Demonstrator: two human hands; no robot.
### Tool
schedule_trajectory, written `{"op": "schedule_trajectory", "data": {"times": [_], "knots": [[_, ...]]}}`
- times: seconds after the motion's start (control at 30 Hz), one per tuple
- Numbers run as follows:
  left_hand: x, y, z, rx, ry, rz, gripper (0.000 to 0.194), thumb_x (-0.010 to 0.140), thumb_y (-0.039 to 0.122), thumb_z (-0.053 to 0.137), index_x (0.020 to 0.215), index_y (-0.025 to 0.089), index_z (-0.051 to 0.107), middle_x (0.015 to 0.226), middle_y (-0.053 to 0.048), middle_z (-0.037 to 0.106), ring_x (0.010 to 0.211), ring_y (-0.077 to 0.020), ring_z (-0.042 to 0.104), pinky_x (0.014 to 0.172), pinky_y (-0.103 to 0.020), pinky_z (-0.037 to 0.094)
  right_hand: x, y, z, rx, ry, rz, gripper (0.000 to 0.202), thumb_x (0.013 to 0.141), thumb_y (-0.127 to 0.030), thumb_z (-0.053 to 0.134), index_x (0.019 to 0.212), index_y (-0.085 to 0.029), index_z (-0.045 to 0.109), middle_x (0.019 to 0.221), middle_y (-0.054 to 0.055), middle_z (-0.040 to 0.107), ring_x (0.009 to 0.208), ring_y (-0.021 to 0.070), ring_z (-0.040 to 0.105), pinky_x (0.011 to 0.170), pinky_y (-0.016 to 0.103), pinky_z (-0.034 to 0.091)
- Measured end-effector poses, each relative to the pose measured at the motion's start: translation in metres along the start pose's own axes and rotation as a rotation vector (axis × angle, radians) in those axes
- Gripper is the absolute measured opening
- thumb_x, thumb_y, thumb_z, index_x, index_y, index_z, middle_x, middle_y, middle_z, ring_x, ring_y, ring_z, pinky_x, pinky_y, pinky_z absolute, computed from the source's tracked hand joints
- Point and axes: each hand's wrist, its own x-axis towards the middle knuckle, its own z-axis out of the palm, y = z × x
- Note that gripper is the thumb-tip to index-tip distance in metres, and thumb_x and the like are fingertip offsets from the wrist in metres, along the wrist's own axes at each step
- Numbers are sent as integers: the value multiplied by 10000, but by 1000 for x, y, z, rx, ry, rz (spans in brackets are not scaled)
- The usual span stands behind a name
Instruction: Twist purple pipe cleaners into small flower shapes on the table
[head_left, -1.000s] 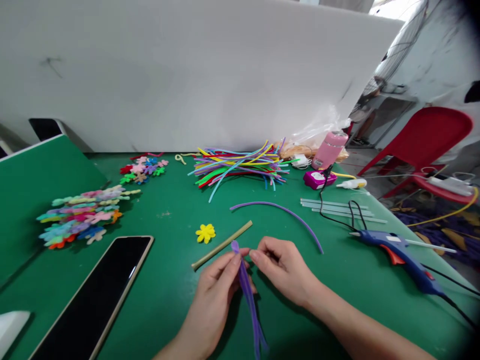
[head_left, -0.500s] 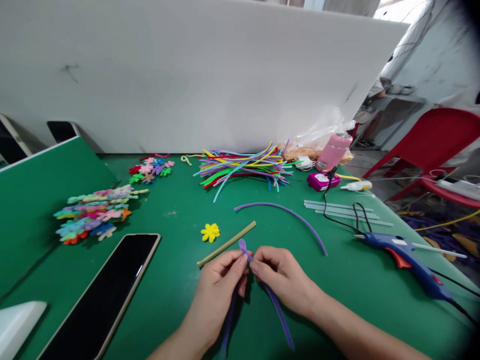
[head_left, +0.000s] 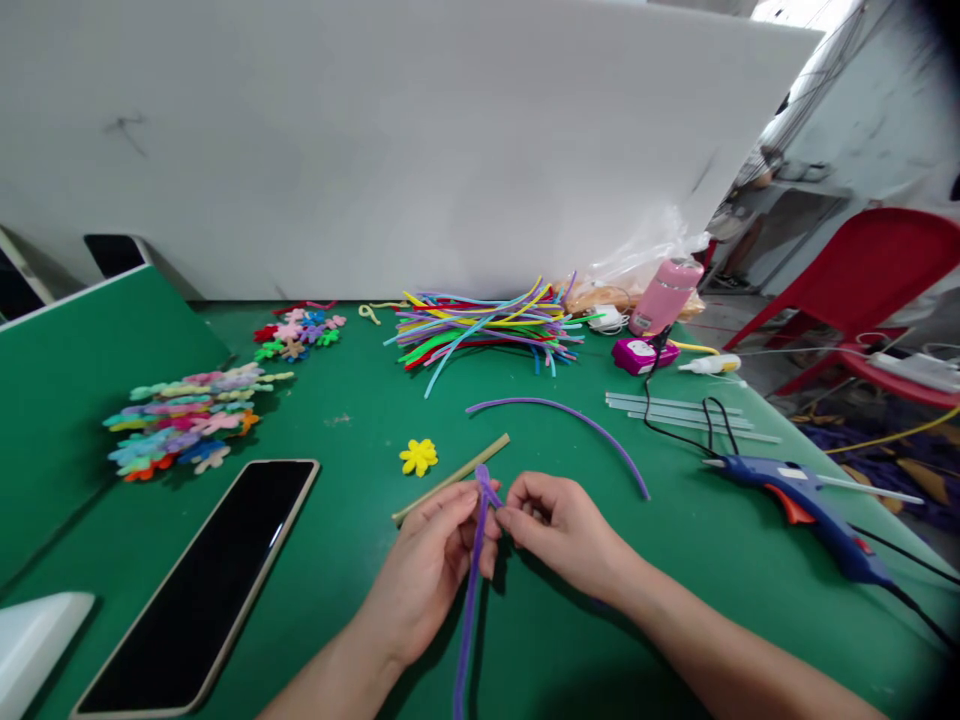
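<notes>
one purple stem [head_left: 483, 482] | left hand [head_left: 424, 565], right hand [head_left: 566, 525]: grip clamped on it | (tail [head_left: 468, 620] now fronting left fingers [head_left: 489, 556])

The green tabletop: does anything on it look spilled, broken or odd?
Nothing looks spilled or broken. Two small oddities: a pale smudge marks the surface beyond and left of the yellow flower, and a black cord crosses the pale glue sticks, which looks a bit untidy.
</notes>
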Motion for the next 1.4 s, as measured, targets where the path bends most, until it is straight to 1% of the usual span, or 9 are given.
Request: {"op": "schedule_trajectory", "data": {"times": [0.23,0.33,0.47,0.63,0.87,1.0,1.13,1.3,1.4], "knots": [[3,-6,-2,72,74,76,110,758,212,602,672,144,611,481,33,537,458,-68,455,514,-188,360,-2,-3,2,21,-43,32,177,759,-260,527,622,-167,464,499,-56,417,437,65,324,406,182,224],[2,-5,-2,91,81,77,137,757,216,601,639,145,593,494,35,541,458,-63,449,517,-186,352,-1,-3,3,96,-11,11,111,755,-238,533,691,-166,478,541,-49,443,468,74,364,424,185,260],[-3,-4,1,129,19,-5,209,780,269,578,620,136,560,492,43,510,420,-39,387,471,-170,302,0,0,1,196,57,-84,126,764,-279,547,790,-163,506,637,-27,483,564,95,430,501,202,335],[-6,-8,8,241,-24,-101,248,777,313,566,609,133,528,475,53,475,387,-28,331,430,-167,244,0,1,-3,115,66,-108,137,742,-249,535,639,-164,502,549,-39,456,513,90,401,474,203,308],[0,-9,26,580,103,77,232,735,245,569,540,162,476,399,77,414,370,-59,365,402,-184,255,5,3,-9,-51,175,-66,180,701,-168,522,538,-174,447,484,-55,427,458,76,366,435,197,262],[9,-6,31,390,90,78,222,742,276,574,564,155,517,434,60,478,384,-57,394,417,-178,292,7,2,-14,118,160,-102,135,777,-252,494,669,-172,490,531,-39,492,492,92,445,478,207,333],[19,-5,21,107,90,64,126,711,241,619,629,153,583,464,36,551,440,-69,459,480,-177,350,8,2,-15,282,127,-124,137,797,-291,507,854,-174,466,614,-34,518,557,103,501,513,214,365],[22,-9,11,18,114,55,89,671,216,667,632,147,627,445,30,555,457,-73,477,495,-176,368,7,6,-7,303,21,-84,354,756,-212,558,1069,-190,395,650,-46,558,513,89,498,475,205,330],[21,-10,11,12,81,55,100,674,220,669,631,136,638,474,19,568,470,-76,485,501,-182,380,8,8,-3,343,11,-81,430,759,-182,540,1144,-195,350,613,-58,571,493,95,534,464,204,328]]}}
